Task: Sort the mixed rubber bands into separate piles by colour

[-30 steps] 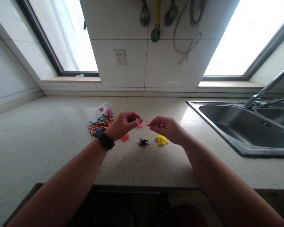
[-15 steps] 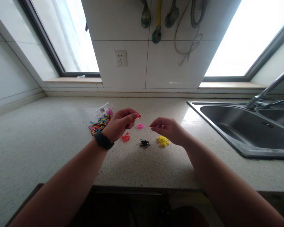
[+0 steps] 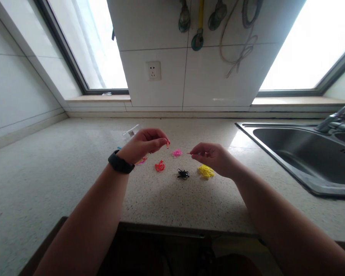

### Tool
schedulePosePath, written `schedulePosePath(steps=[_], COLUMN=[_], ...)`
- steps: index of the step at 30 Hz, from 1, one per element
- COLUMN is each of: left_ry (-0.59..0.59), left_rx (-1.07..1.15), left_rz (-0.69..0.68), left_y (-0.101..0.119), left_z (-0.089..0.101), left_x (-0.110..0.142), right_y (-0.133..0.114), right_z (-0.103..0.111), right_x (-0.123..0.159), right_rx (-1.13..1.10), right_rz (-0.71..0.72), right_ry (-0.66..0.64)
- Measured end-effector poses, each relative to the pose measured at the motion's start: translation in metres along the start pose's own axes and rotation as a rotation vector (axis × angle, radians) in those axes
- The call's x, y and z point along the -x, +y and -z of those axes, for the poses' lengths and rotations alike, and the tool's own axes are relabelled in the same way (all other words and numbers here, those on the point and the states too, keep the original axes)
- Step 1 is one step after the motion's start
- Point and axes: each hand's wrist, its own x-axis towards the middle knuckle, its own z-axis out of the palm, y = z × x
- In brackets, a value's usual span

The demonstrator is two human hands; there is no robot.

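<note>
My left hand (image 3: 142, 145), with a black band on its wrist, is raised over the counter and pinches a small red rubber band (image 3: 168, 144) at its fingertips. My right hand (image 3: 214, 157) is closed in a pinch a little to the right, with a tiny red bit at its fingertips. Below them on the speckled counter (image 3: 46, 172) lie small piles of rubber bands: pink (image 3: 177, 153), red (image 3: 160, 166), black (image 3: 183, 174) and yellow (image 3: 206, 171). The mixed coloured heap is mostly hidden behind my left hand.
A clear plastic bag (image 3: 131, 132) lies behind my left hand. A steel sink (image 3: 304, 153) with a tap (image 3: 335, 117) takes the right side. A wall socket (image 3: 153, 70) and hanging hoses are on the tiled wall ahead. The counter's front edge runs below my forearms.
The hands have drawn apart: a second ago both pinched one red band between them, now the left hand holds it alone. The view has shifted slightly to the left.
</note>
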Motion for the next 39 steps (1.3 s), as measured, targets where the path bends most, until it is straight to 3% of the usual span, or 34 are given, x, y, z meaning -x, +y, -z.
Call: schedulePosePath(steps=[5, 10, 16, 23, 33, 39], left_ry=[-0.310, -0.458, -0.429, -0.471, -0.560, -0.491], left_rx=[-0.523, -0.769, -0.841, -0.717, -0.651, -0.814], left_rz=[0.134, 0.301, 0.325, 0.513, 0.433, 0.309], left_y=[-0.009, -0.028, -0.035, -0.032, -0.026, -0.025], left_z=[0.020, 0.034, 0.038, 0.034, 0.018, 0.018], left_x=[-0.002, -0.004, -0.003, 0.000, -0.003, -0.004], right_y=[0.001, -0.001, -0.002, 0.001, -0.002, -0.002], right_z=[0.000, 0.000, 0.000, -0.001, -0.002, -0.002], right_x=[0.000, 0.001, 0.001, 0.001, 0.002, 0.002], right_rx=[0.005, 0.038, 0.039, 0.042, 0.059, 0.063], right_rz=[0.009, 0.015, 0.027, 0.013, 0.007, 0.010], right_ry=[0.011, 0.001, -0.010, -0.023, -0.045, -0.036])
